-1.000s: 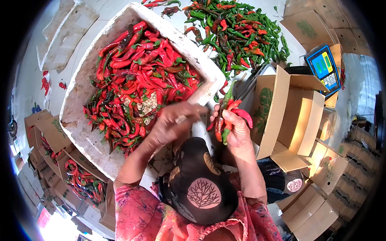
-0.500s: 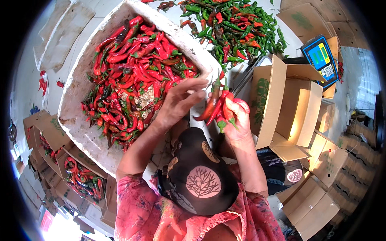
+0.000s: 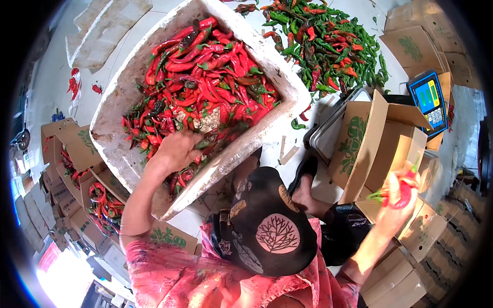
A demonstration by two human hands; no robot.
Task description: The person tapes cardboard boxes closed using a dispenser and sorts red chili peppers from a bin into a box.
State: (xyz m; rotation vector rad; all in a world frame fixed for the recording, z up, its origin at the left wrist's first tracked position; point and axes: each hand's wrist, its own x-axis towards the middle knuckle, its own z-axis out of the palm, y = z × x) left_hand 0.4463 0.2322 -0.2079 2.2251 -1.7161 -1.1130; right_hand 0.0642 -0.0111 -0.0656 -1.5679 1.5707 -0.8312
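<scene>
- A bunch of red chillies (image 3: 398, 192) is clutched in the right hand (image 3: 395, 205), held over the open cardboard box (image 3: 382, 149), apparently for dropping in.
- The left hand (image 3: 177, 151) digs, fingers curled, into the chillies in the white foam box (image 3: 128, 92).
- A second ago both hands met at that box's corner.

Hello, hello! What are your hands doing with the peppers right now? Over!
Left hand down in the white foam box, grip on red peppers. Right hand holds a red pepper bunch over the open cardboard box. Nothing blocking.
</scene>
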